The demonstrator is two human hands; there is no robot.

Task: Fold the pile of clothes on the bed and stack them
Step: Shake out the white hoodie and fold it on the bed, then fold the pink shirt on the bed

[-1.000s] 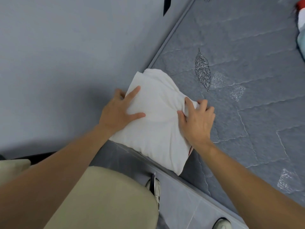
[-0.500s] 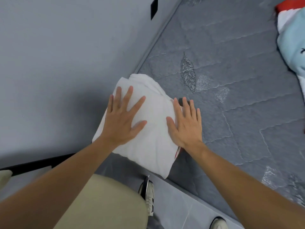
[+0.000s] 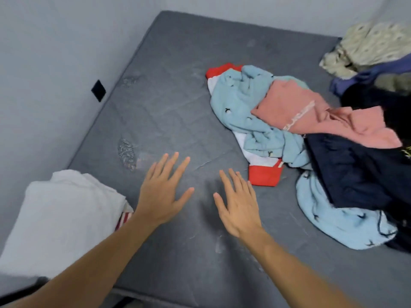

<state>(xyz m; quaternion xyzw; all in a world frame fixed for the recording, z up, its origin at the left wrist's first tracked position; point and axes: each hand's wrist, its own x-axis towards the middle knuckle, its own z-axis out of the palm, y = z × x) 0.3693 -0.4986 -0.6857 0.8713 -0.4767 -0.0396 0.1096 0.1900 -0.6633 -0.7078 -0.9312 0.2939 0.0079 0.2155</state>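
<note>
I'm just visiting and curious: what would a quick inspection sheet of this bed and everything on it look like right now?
Surface: grey quilted mattress, bare in the middle.
Job's things: folded white garment at the near left corner; unfolded pile at right with a light blue garment, pink garment, dark navy garment and a red-trimmed piece.
Clutter: pale patterned cloth at the far right corner.
Hands: left hand and right hand both flat with fingers spread over the bare mattress, holding nothing.
Cables: nothing seen.
Surroundings: grey wall along the left with a small black square on it.
</note>
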